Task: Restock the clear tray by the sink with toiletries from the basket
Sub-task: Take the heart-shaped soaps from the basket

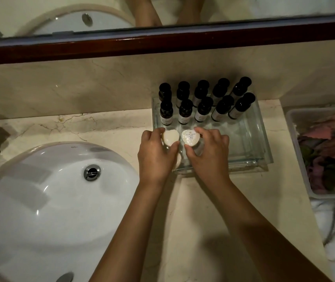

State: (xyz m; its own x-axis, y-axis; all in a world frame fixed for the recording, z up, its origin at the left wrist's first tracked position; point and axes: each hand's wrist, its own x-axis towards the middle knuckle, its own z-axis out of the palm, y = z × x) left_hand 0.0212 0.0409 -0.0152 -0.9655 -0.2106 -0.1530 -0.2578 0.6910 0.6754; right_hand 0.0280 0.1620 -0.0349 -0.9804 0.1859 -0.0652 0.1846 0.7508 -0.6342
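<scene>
Basically left hand (154, 151) and right hand (209, 151) each pinch a heart soap (170, 137); light, probably slick, grip edges.

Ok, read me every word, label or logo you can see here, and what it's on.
No text reads clearly.
Wrapped heart soap in the right hand: printed lines, blurred.
Plain heart soap in the left hand: no print shows.
Dark bottles in the clear tray: white labels, too small.
Sink rim: tiny maker's mark, illegible.
White towel: red embroidered motif, no letters.
</scene>
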